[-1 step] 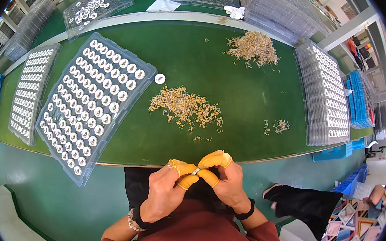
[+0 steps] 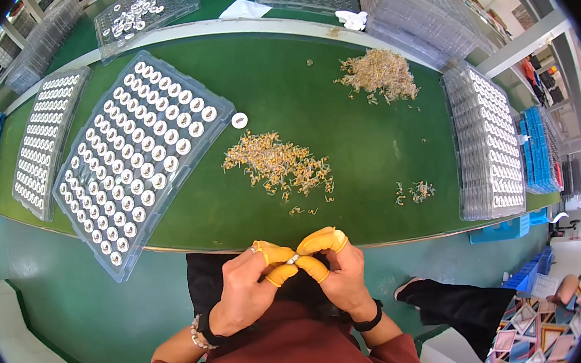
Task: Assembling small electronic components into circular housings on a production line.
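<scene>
Close to the table's near edge, my left hand [image 2: 250, 285] and my right hand [image 2: 339, 275] meet fingertip to fingertip, with yellow finger cots on thumbs and forefingers. Pinched between them is a small white part [image 2: 293, 258], mostly covered by the fingers. On the green table [image 2: 371, 146] beyond lies a heap of small yellow components with wire legs [image 2: 278, 165]. A single white disc [image 2: 239, 120] lies beside the corner of a clear tray [image 2: 123, 273], whose rows hold several white discs with dark centres.
A second filled tray [image 2: 44, 205] stands at far left. Another component heap [image 2: 379, 75] lies at the back right, and a few loose pieces [image 2: 422, 191] nearer. Stacked filled trays [image 2: 465, 143] line the right edge. Someone's patterned garment [image 2: 539, 329] shows at lower right.
</scene>
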The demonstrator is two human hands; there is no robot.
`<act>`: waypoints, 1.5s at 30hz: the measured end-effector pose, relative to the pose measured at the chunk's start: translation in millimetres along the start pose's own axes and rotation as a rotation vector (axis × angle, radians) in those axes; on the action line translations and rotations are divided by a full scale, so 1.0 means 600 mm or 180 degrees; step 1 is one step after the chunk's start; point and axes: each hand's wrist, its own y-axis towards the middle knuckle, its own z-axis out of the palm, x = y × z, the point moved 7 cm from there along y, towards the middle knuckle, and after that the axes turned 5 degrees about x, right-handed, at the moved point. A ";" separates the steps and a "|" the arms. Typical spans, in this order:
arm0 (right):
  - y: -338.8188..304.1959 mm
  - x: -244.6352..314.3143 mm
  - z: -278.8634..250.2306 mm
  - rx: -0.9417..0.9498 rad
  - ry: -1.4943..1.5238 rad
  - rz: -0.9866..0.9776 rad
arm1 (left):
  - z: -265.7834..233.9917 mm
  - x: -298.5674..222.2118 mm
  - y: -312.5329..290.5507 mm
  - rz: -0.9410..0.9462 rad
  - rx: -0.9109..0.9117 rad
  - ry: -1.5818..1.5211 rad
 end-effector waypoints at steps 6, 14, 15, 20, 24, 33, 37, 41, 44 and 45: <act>0.027 0.012 -0.049 -0.0548 -0.0928 -0.0040 | -0.022 0.049 -0.011 -0.1188 0.0011 -0.2047; 0.072 0.027 -0.059 -0.0695 -0.3086 -0.0319 | -0.208 0.024 -0.034 -0.0937 -0.1108 -0.0776; 0.068 0.020 -0.067 -0.0738 -0.3148 -0.0312 | -0.232 0.017 -0.028 -0.0938 -0.1321 -0.0811; 0.063 0.022 -0.065 -0.0471 -0.3049 -0.0190 | -0.399 -0.012 -0.051 -0.0925 -0.2099 0.0451; 0.063 0.009 -0.075 -0.0424 -0.2406 0.0082 | -0.514 -0.028 -0.043 -0.0863 -0.2427 0.1700; 0.078 0.038 -0.043 -0.0117 -0.2983 -0.0486 | -0.600 0.044 0.034 -0.1268 -0.2048 0.3126; 0.081 0.038 -0.033 0.0110 -0.3068 -0.0372 | -0.603 0.059 0.041 -0.1379 -0.1904 0.3367; 0.078 0.042 -0.026 0.0023 -0.2824 -0.0590 | -0.596 0.039 0.026 -0.1401 -0.1954 0.3472; 0.072 0.032 -0.039 -0.0184 -0.2530 -0.0549 | -0.557 0.016 0.017 -0.1350 -0.1639 0.2899; 0.071 0.031 -0.040 -0.0179 -0.2539 -0.0529 | -0.543 0.015 0.011 -0.1361 -0.1621 0.2888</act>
